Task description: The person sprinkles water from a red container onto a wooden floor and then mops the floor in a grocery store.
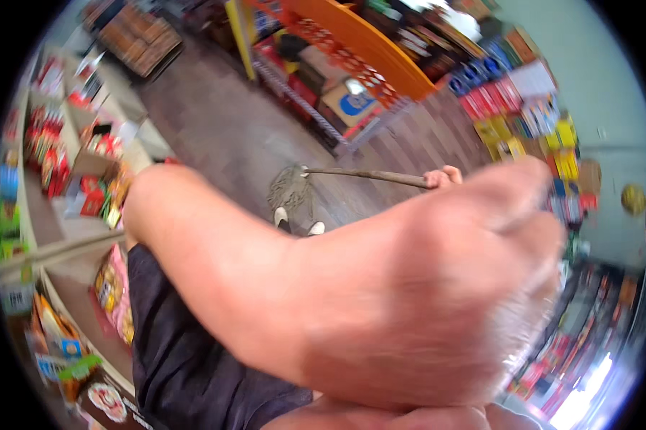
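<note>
A grey string mop (pixel 291 192) lies spread on the floor just ahead of my shoes (pixel 281 215). Its wooden handle (pixel 369 173) runs to the right, where the fingers of my right hand (pixel 443 177) are wrapped round it. Beyond that grip, my raised left arm hides the handle. Bent at the elbow, this arm crosses the view very near the camera. My left hand (pixel 499 244) is at the right, large and blurred, with its fingers curled in. Whatever they hold, if anything, is hidden.
Shelves of packaged goods (pixel 50 150) line the left side, close to my dark clothing. Ahead stands an orange and yellow rack (pixel 366 50) holding a cardboard box (pixel 352 104). Stacked coloured packages (pixel 516 129) run along the right wall. Brown wood-look flooring (pixel 215 100) lies between them.
</note>
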A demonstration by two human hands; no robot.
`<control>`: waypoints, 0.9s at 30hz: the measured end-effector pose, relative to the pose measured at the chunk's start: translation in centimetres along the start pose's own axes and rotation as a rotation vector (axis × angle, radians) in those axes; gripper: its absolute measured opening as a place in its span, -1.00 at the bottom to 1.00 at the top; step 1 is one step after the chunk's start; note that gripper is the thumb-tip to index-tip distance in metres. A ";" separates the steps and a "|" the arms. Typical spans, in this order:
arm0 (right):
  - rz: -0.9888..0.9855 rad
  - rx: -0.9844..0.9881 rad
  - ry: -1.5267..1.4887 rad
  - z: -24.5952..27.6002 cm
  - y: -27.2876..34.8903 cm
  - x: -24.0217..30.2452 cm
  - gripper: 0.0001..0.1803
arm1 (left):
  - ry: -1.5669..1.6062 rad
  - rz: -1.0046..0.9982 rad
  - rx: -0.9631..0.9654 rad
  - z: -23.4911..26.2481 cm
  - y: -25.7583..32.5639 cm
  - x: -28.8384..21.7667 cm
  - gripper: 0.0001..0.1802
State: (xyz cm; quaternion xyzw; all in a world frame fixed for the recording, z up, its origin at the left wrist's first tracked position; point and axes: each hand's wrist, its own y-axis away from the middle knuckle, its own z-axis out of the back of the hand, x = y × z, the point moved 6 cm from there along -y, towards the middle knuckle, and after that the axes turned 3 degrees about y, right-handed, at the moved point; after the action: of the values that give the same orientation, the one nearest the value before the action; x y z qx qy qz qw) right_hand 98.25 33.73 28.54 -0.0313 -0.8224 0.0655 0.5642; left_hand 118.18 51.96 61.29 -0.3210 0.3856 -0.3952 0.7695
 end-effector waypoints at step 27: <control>0.446 -0.298 0.618 21.8 7.3 33.5 -0.73 | 0.703 0.719 0.769 -28.5 9.1 18.2 -0.77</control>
State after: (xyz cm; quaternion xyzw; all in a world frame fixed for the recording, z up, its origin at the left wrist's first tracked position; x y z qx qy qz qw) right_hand 65.66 43.54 50.72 -0.3085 -0.5875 0.0537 0.7462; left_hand 104.40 35.36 33.72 0.2771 0.5297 -0.3040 0.7418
